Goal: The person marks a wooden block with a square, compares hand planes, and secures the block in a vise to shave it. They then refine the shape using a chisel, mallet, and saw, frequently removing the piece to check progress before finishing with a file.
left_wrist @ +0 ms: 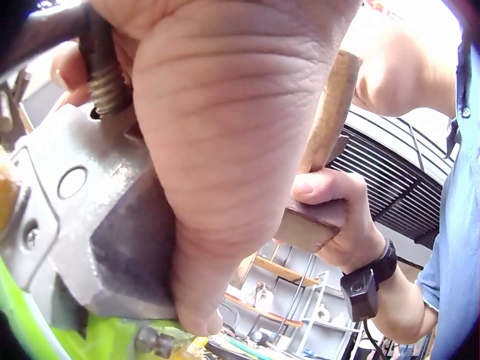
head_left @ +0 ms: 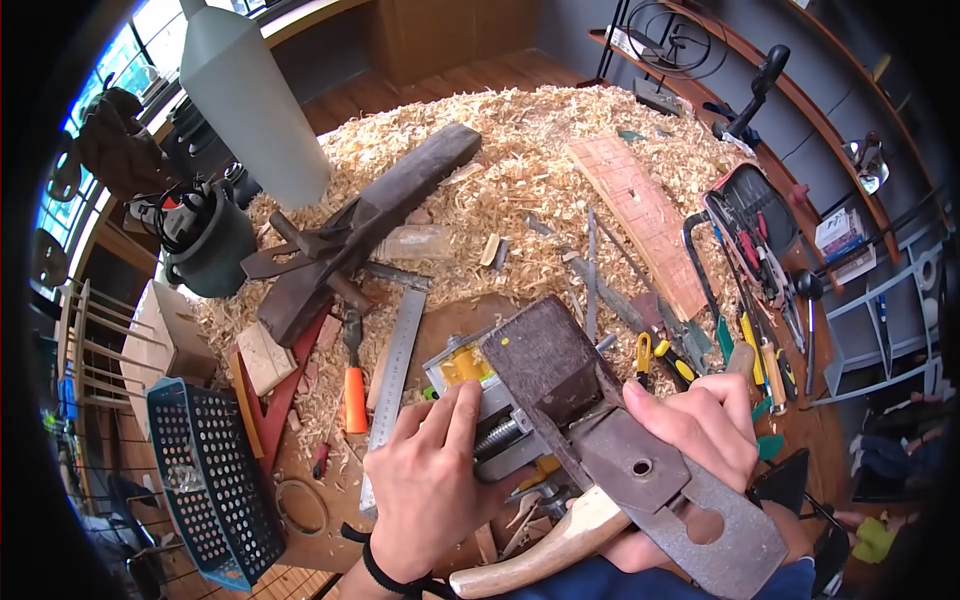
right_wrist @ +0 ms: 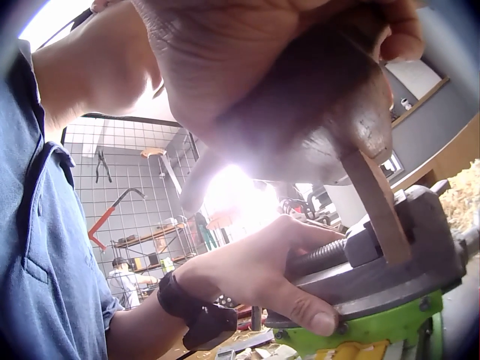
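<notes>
My right hand (head_left: 700, 420) grips a dark wooden hand plane (head_left: 545, 350) and holds it tilted above the bench. A broad metal plane iron (head_left: 735, 540) points toward me, and a pale wooden cross handle (head_left: 540, 560) sticks out at the lower left. Below the plane is a small metal vise (right_wrist: 360, 289) with a threaded screw and bright green base. My left hand (head_left: 425, 485) grips this vise, fingers along one side and thumb (right_wrist: 319, 319) on the other. Part of the vise is hidden behind the plane and my left hand.
Wood shavings (head_left: 520, 130) cover much of the bench. A steel ruler (head_left: 398, 370) and orange-handled chisel (head_left: 355, 395) lie left of the vise. Another wooden plane (head_left: 400, 190) lies farther back, near a marked plank (head_left: 640, 215). A blue basket (head_left: 205, 470) stands at the left, hand tools at the right.
</notes>
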`<state>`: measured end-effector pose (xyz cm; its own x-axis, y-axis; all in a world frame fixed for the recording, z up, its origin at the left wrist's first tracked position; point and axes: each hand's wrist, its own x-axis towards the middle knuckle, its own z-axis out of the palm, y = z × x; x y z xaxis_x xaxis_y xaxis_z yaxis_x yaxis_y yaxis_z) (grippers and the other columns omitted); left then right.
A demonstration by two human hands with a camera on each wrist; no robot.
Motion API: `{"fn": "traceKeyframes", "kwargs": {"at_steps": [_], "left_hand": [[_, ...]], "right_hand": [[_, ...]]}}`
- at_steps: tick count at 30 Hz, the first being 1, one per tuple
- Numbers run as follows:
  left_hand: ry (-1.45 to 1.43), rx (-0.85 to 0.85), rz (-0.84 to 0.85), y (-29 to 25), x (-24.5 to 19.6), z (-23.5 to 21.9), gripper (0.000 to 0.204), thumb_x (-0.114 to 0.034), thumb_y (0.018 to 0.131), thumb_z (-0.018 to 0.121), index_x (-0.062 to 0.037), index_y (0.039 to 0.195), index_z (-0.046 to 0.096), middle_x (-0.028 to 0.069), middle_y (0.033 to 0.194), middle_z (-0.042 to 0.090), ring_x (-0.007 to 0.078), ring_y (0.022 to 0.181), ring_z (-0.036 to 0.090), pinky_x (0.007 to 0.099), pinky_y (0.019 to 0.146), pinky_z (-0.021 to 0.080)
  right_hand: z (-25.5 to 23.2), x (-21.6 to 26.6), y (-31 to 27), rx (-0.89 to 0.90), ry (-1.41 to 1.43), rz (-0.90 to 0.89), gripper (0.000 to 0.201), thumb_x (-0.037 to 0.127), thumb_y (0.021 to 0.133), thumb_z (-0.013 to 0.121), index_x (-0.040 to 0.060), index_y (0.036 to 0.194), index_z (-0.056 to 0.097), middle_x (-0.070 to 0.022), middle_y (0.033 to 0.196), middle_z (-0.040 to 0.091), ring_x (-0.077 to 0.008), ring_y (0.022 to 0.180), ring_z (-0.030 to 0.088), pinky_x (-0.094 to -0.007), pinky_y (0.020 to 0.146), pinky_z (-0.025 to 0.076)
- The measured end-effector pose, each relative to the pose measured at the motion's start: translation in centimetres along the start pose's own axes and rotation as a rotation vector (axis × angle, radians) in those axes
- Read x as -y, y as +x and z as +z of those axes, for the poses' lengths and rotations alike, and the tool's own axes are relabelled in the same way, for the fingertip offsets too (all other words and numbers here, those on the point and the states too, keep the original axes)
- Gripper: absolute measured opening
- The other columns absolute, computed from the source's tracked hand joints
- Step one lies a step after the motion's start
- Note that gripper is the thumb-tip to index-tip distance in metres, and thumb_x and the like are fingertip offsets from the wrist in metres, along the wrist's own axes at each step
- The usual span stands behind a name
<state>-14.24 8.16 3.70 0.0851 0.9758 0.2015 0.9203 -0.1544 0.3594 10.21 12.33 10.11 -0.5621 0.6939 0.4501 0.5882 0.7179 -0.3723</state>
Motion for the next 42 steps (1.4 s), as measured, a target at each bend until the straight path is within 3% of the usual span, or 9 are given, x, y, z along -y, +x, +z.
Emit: {"fn": "traceKeyframes", "kwargs": {"at_steps": [2, 4, 7, 11, 23, 31, 34, 36, 42], "left_hand": [[-0.003, 0.002, 0.0, 0.0, 0.0, 0.0, 0.096, -0.046, 0.057, 0.101, -0.0016, 0.135, 0.067, 0.0094, 0.12, 0.077, 0.0283, 0.096, 0.075, 0.0386, 0.071, 0.061], [-0.006, 0.008, 0.0, 0.0, 0.0, -0.1, 0.096, -0.045, 0.058, 0.101, -0.0015, 0.135, 0.066, 0.0094, 0.12, 0.077, 0.0283, 0.096, 0.075, 0.0389, 0.071, 0.061], [-0.011, 0.009, -0.012, 0.1, -0.4, -0.3, 0.096, -0.045, 0.058, 0.1, -0.0022, 0.136, 0.066, 0.0091, 0.119, 0.077, 0.0288, 0.096, 0.075, 0.0391, 0.071, 0.061], [-0.011, 0.002, -0.056, 0.0, -0.6, -0.3, 0.092, -0.048, 0.059, 0.1, -0.0031, 0.133, 0.068, 0.0094, 0.117, 0.078, 0.0292, 0.096, 0.075, 0.0401, 0.075, 0.061], [-0.013, -0.029, -0.008, 0.2, -0.4, -0.1, 0.095, -0.045, 0.055, 0.103, -0.0021, 0.132, 0.069, 0.0086, 0.115, 0.078, 0.0274, 0.091, 0.074, 0.0384, 0.069, 0.06], [0.002, -0.031, 0.006, 0.2, -0.6, -0.1, 0.092, -0.045, 0.057, 0.102, -0.0017, 0.131, 0.068, 0.0094, 0.114, 0.078, 0.0298, 0.093, 0.076, 0.0402, 0.07, 0.06], [0.025, -0.02, -0.023, 0.3, -0.9, 0.1, 0.093, -0.056, 0.057, 0.101, 0.0011, 0.125, 0.073, 0.0146, 0.113, 0.08, 0.0313, 0.098, 0.079, 0.0409, 0.083, 0.063], [0.04, -0.037, -0.004, 0.1, -0.8, 0.2, 0.093, -0.049, 0.057, 0.101, -0.0029, 0.131, 0.068, 0.0091, 0.116, 0.078, 0.0298, 0.094, 0.076, 0.0407, 0.07, 0.059], [0.061, 0.014, -0.044, 0.1, -0.9, 0.1, 0.094, -0.051, 0.056, 0.101, -0.0041, 0.131, 0.068, 0.0068, 0.114, 0.078, 0.0287, 0.095, 0.076, 0.0409, 0.068, 0.059]], "right_hand": [[0.0, -0.1, 0.0, 0.003, -0.011, 0.001, 0.076, 0.054, 0.081, 0.075, -0.0107, 0.121, 0.073, -0.0106, 0.099, 0.074, -0.0279, 0.079, 0.064, -0.044, 0.078, 0.045], [0.0, -0.2, 0.3, -0.005, 0.009, -0.027, 0.082, 0.036, 0.061, 0.088, -0.0074, 0.127, 0.071, -0.0055, 0.098, 0.073, -0.0227, 0.076, 0.064, -0.0415, 0.082, 0.045], [0.3, -0.6, 1.4, -0.007, 0.067, 0.038, 0.071, 0.041, 0.072, 0.08, -0.0104, 0.121, 0.072, -0.0103, 0.099, 0.073, -0.0275, 0.081, 0.066, -0.0444, 0.083, 0.047], [-0.1, -0.8, 1.0, -0.011, 0.026, 0.01, 0.087, 0.04, 0.055, 0.09, -0.0046, 0.127, 0.07, -0.0036, 0.092, 0.073, -0.0234, 0.077, 0.065, -0.0415, 0.082, 0.048], [-1.9, 0.2, -1.4, 0.038, 0.041, 0.084, 0.074, 0.043, 0.066, 0.091, -0.0039, 0.12, 0.076, -0.0096, 0.11, 0.076, -0.0233, 0.077, 0.065, -0.0422, 0.079, 0.046], [-1.1, -1.5, -1.1, -0.014, 0.063, -0.021, 0.083, 0.056, 0.072, 0.083, -0.0091, 0.123, 0.072, -0.0112, 0.102, 0.073, -0.0299, 0.081, 0.064, -0.0458, 0.081, 0.048], [-1.1, -2.0, -1.2, -0.007, 0.082, -0.011, 0.088, 0.06, 0.069, 0.084, -0.0086, 0.123, 0.072, -0.012, 0.103, 0.073, -0.0329, 0.083, 0.061, -0.0462, 0.082, 0.049], [-1.0, -2.2, -1.3, -0.02, 0.084, -0.022, 0.086, 0.061, 0.072, 0.082, -0.0088, 0.123, 0.072, -0.0121, 0.103, 0.073, -0.033, 0.083, 0.06, -0.0461, 0.082, 0.049], [-0.5, -2.4, -0.4, -0.048, 0.086, -0.101, 0.077, 0.056, 0.082, 0.076, -0.0088, 0.123, 0.073, -0.0133, 0.102, 0.072, -0.0338, 0.084, 0.06, -0.046, 0.082, 0.051]]}}
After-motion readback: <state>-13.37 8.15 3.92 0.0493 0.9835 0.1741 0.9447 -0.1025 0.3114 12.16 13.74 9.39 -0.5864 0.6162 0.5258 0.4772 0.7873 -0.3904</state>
